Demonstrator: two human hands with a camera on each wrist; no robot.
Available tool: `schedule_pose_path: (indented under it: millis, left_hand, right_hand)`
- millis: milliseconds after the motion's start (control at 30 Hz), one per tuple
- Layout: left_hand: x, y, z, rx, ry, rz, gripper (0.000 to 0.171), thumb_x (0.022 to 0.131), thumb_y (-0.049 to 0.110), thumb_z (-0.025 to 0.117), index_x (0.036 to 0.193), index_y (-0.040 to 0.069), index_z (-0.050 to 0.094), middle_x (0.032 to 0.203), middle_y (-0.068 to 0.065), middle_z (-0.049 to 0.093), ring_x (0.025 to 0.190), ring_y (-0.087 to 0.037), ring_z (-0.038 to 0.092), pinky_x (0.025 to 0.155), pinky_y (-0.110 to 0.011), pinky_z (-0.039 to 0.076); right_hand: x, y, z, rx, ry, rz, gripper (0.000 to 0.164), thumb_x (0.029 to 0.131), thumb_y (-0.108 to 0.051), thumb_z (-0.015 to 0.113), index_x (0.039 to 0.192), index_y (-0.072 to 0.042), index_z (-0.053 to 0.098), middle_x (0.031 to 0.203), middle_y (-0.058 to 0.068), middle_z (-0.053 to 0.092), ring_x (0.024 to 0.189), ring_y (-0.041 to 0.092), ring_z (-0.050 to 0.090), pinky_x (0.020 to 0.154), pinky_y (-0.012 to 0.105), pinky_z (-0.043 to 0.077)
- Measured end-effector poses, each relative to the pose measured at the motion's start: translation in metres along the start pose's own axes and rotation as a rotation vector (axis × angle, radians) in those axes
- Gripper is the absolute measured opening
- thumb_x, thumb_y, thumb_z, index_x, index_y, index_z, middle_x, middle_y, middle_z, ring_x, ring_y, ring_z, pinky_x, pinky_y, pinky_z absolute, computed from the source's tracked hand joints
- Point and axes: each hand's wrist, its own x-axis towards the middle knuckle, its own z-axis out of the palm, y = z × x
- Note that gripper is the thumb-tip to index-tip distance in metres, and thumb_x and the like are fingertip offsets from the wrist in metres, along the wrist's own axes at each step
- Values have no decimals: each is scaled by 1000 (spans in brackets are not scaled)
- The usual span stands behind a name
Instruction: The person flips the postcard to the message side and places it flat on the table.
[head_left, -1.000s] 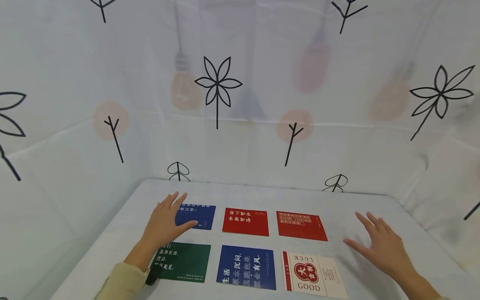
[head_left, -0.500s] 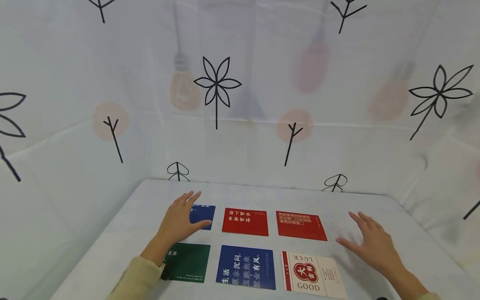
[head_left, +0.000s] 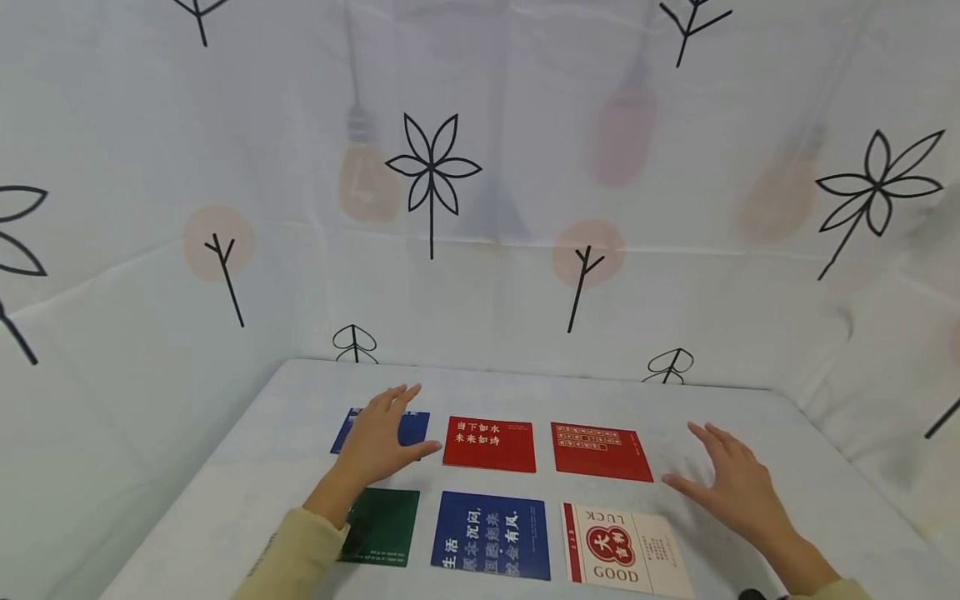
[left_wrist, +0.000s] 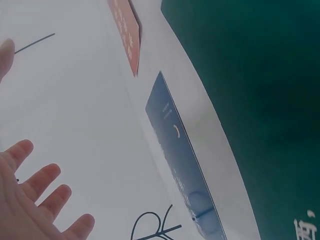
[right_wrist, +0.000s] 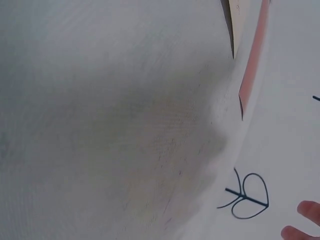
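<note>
Thin rectangular printed cards lie flat in two rows. My left hand [head_left: 375, 443], fingers spread and holding nothing, hovers over the back-left blue card [head_left: 413, 428] and hides part of it. Below it, my wrist and sleeve cover part of the green card [head_left: 390, 529]. Beside that hand lies a red card [head_left: 490, 458] with white characters. My right hand [head_left: 738, 492] is raised with its fingers apart, right of another red card [head_left: 600, 462] and the cream GOOD LUCK card [head_left: 652, 542]. In the left wrist view, spread fingers [left_wrist: 42, 181] touch no card.
A blue card [head_left: 491, 546] lies in the middle of the front row. The cards rest on a white table [head_left: 247, 442]. White curtains [head_left: 495, 308] printed with plants and light bulbs stand behind the table and on both sides.
My left hand has moved right across the back-left blue card, uncovering its left part and hiding more of the green card. The right hand has drifted left. The cards stay in place.
</note>
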Motion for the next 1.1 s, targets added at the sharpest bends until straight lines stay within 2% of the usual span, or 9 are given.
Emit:
schedule_pose_path:
  millis: [400,633,867,1100]
  left_hand:
    - [6,15,9,-40,-15,26,91,70,61,69,144,19,36,143,-13,37,129,-34,34,98,-60,32]
    - [10,24,11,-67,-33,32,88,71,56,71,144,20,36,144,-12,37,130,-33,34,99,-59,32]
    - [12,33,16,-84,-52,42,87,71,55,71,143,20,37,142,-12,38,129,-33,35,98,-58,34]
    - [14,38,21,-83,-41,85,85,73,56,69,142,17,39,140,-13,40,127,-33,38,98,-56,35]
  right_hand:
    - [3,-10,0,11,-7,-2,92,68,-50,77,134,1,39,131,34,35,115,52,31,82,73,28]
    - [5,-13,3,13,-26,-3,89,67,-43,79,133,2,39,131,34,35,115,52,32,84,74,27]
    - [6,-15,3,29,-30,-10,91,68,-46,78,134,2,38,130,34,35,114,52,32,83,73,27]
    - [8,-15,4,33,-57,1,94,68,-51,77,135,2,37,131,34,33,115,53,31,84,73,27]
